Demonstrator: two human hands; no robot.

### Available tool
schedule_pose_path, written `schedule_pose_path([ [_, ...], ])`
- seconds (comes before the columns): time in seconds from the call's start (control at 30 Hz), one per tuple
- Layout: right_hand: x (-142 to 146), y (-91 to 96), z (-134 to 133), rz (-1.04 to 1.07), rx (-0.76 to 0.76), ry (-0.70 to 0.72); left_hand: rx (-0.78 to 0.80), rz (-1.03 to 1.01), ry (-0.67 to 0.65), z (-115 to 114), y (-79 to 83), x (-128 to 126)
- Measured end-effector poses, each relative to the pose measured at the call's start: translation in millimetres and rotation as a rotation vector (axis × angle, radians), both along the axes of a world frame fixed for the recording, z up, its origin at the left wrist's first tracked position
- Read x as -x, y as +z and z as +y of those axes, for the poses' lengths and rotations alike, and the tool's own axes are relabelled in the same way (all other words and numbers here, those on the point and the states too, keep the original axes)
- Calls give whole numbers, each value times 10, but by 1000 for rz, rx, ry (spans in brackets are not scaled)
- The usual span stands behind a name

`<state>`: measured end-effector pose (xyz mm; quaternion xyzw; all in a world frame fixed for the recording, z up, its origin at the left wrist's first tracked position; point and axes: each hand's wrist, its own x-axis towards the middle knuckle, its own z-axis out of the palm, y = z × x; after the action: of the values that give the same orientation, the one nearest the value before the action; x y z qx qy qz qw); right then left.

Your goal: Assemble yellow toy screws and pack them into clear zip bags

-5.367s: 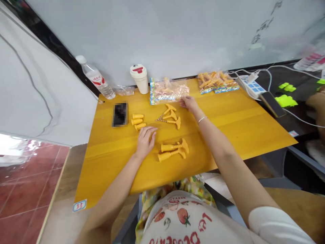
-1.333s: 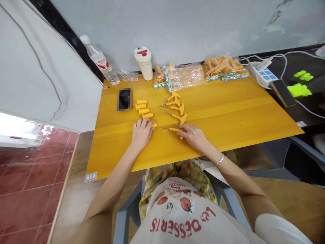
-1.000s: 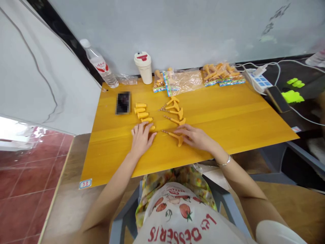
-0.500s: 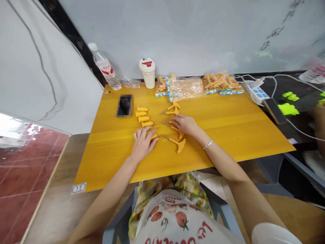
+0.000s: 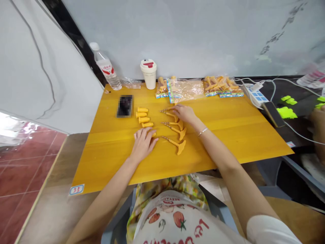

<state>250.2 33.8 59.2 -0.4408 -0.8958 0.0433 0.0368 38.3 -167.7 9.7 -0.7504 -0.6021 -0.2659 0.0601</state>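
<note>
On a wood-grain counter (image 5: 241, 125), yellow T-handled corkscrews (image 5: 180, 147) lie with handles rightward, seemingly to suit the right hand (image 5: 185, 113). It touches the farthest corkscrew (image 5: 169, 108), its grip unclear; the left hand (image 5: 143, 141), fingers apart, rests over the nearest yellow sleeve (image 5: 154, 134).

The table sticker (image 5: 76, 189) reads "33", the shirt (image 5: 189, 226) "Les".
</note>
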Motion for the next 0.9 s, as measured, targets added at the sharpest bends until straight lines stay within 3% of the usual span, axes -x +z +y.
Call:
schedule_pose_path([
  [0.23, 49, -17, 184, -84, -3, -75, -2, -8, 16, 3, 5, 1],
  [0.37, 56, -7, 84, -63, -38, -126, -7, -3, 17, 0, 20, -6],
  [0.57, 69, 23, -94, -110, 39, -8, 27, -28, 21, -6, 29, -7],
  [0.73, 6, 38, -90, -145, 35, -64, 35, -40, 27, -3, 20, -5],
  [0.9, -118, 110, -167, -44, 51, -54, 33, -42, 29, -7, 31, -11],
])
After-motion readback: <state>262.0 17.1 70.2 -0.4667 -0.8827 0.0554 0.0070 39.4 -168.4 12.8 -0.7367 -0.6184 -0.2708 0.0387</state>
